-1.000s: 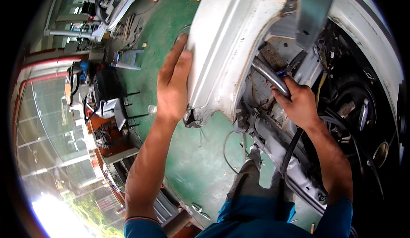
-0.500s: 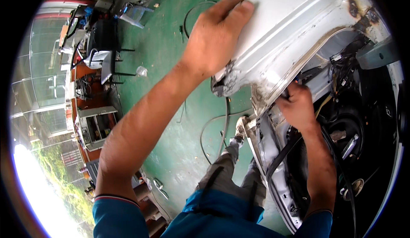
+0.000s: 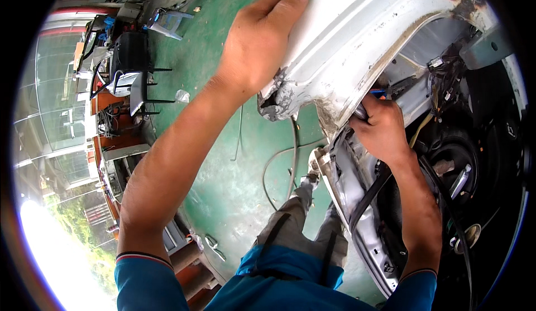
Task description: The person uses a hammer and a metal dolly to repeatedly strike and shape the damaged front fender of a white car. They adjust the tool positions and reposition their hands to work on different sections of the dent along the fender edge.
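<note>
My left hand [image 3: 258,46] lies against the outer side of a dented white car body panel [image 3: 346,37], with index finger and thumb stretched out; its other fingers are hidden. Bare, crumpled metal [image 3: 287,99] shows at the panel's lower corner, just below that wrist. On the inner side, at the edge of the opening, my right hand [image 3: 381,127] is closed round a grey metal tool [image 3: 362,111]. A small blue and orange part shows beside its knuckles. The tool's kind and its working end cannot be made out.
Wiring [image 3: 446,71] and a black rubber seal [image 3: 371,202] hang around the car's dark interior at right. A hose [image 3: 295,154] curves over the green floor [image 3: 223,194]. A black chair [image 3: 131,57] and a blue-grey stool [image 3: 170,23] stand at far left.
The panel and both hands sit slightly farther left in the picture. More of the grey tool and its blue and orange part shows at my right hand. My left hand stays on the panel.
</note>
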The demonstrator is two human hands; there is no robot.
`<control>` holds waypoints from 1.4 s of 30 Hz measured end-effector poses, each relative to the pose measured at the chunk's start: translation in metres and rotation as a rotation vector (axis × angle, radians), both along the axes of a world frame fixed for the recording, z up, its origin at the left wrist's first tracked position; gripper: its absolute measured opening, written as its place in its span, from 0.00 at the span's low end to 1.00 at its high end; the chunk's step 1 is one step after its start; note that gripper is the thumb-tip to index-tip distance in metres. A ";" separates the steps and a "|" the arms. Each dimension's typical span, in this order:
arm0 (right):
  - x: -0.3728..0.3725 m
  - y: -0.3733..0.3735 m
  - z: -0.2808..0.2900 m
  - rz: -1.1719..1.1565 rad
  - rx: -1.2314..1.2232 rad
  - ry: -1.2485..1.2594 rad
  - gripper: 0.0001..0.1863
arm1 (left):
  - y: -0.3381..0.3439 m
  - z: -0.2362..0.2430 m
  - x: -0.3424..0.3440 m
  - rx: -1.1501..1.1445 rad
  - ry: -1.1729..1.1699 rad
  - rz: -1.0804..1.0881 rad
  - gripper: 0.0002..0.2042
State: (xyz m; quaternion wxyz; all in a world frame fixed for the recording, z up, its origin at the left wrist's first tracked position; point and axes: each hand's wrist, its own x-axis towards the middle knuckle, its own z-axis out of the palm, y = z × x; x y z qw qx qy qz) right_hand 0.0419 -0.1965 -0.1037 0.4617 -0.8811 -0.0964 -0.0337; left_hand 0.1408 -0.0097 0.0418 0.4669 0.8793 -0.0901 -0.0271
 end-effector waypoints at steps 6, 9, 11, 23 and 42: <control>-0.009 0.004 -0.001 -0.031 0.035 0.025 0.13 | 0.002 -0.011 0.006 -0.091 0.048 0.031 0.26; -0.009 0.001 0.002 -0.049 0.031 0.044 0.14 | 0.007 -0.016 0.008 -0.136 0.101 0.037 0.26; -0.009 -0.006 -0.001 -0.091 0.057 0.098 0.15 | 0.007 -0.015 0.008 -0.116 0.097 0.028 0.26; -0.009 -0.015 -0.006 -0.212 0.023 0.121 0.10 | 0.006 -0.016 0.011 -0.138 0.115 0.027 0.26; -0.010 0.010 0.009 -0.095 -0.080 0.009 0.16 | 0.009 -0.017 0.015 -0.147 0.107 0.023 0.27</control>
